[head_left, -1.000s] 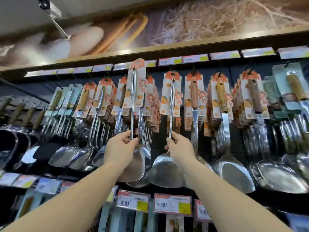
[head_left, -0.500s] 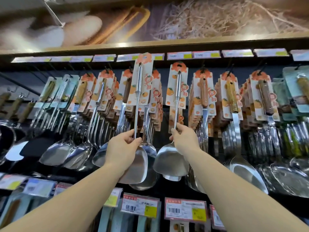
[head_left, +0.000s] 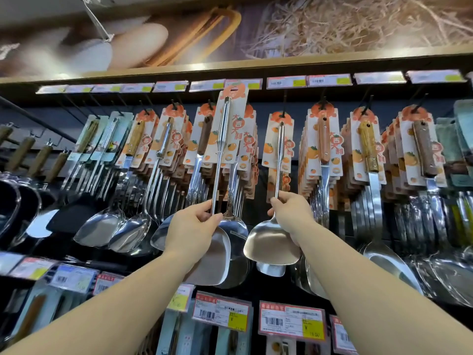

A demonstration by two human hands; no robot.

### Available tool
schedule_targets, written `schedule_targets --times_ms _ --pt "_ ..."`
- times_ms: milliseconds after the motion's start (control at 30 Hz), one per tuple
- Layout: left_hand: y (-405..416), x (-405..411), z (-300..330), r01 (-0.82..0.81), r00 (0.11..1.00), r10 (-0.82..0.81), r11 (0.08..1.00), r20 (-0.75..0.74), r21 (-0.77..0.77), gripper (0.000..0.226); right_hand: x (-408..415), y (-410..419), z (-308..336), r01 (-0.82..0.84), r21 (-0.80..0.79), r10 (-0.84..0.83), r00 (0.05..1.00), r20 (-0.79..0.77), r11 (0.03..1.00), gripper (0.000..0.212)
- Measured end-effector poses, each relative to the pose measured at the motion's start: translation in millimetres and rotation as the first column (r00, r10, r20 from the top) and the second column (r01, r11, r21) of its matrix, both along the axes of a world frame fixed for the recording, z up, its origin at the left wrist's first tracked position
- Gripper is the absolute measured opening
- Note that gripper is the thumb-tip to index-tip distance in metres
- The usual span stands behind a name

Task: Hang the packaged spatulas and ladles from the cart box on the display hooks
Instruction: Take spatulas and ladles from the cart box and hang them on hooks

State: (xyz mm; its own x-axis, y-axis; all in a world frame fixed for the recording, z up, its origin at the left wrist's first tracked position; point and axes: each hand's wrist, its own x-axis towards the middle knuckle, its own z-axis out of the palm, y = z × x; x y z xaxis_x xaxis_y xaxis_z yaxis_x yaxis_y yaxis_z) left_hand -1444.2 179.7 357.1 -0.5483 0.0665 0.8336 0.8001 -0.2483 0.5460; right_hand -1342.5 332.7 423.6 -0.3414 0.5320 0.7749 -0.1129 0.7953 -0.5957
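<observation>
Fingers of the left hand (head_left: 190, 228) are curling round the thin steel shaft of a spatula (head_left: 217, 175), its orange-printed card (head_left: 234, 119) standing raised before the hooks (head_left: 283, 103). Right hand (head_left: 291, 213) is pinching a second spatula (head_left: 277, 190), whose card is sitting on a hook. Polished, rounded blades are crowding the dark display wall (head_left: 256, 213); price tags (head_left: 286, 82) are lining the wooden shelf edge (head_left: 256, 62).

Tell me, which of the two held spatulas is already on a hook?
The spatula in the right hand: a hook passes through its card. The left hand's card is unhooked.
</observation>
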Motion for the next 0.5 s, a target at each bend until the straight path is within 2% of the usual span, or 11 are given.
schedule_targets --times_ms 167,233,300,333,400,467,500 --pt "1.5 -1.2 1.2 0.022 1.000 -0.022 1.000 0.004 -0.010 0.044 -3.4 5.8 -0.7 0.004 -0.102 0.004 0.997 0.075 0.995 0.040" --pt "4.6 -1.0 1.0 0.028 1.000 -0.028 0.999 -0.005 -0.022 0.045 -1.9 7.0 -4.5 0.087 -0.047 -0.081 0.991 0.105 0.995 0.048" --pt "9.7 -0.5 1.0 0.040 0.999 -0.040 0.999 -0.009 -0.026 0.042 4.8 1.8 -14.0 0.125 0.035 -0.127 0.989 0.077 0.992 0.045" --pt "13.5 -0.3 1.4 0.045 0.999 -0.046 0.998 -0.010 -0.031 0.040 9.8 -3.1 -20.3 0.094 0.054 -0.098 0.993 0.065 0.994 0.040" --pt "23.0 1.6 3.5 0.044 0.999 -0.045 0.997 -0.015 -0.059 0.039 19.2 -15.1 -33.4 -0.109 -0.021 0.111 0.988 0.105 0.994 0.031" --pt "34.5 6.1 6.7 0.042 0.998 -0.045 0.995 -0.031 -0.090 0.038 28.1 -25.2 -46.3 -0.316 -0.121 0.335 0.917 0.215 0.941 0.024" --pt "40.4 10.0 8.0 0.048 0.998 -0.052 0.994 -0.035 -0.098 0.038 31.5 -28.2 -51.9 -0.361 -0.126 0.382 0.887 0.259 0.924 0.020"
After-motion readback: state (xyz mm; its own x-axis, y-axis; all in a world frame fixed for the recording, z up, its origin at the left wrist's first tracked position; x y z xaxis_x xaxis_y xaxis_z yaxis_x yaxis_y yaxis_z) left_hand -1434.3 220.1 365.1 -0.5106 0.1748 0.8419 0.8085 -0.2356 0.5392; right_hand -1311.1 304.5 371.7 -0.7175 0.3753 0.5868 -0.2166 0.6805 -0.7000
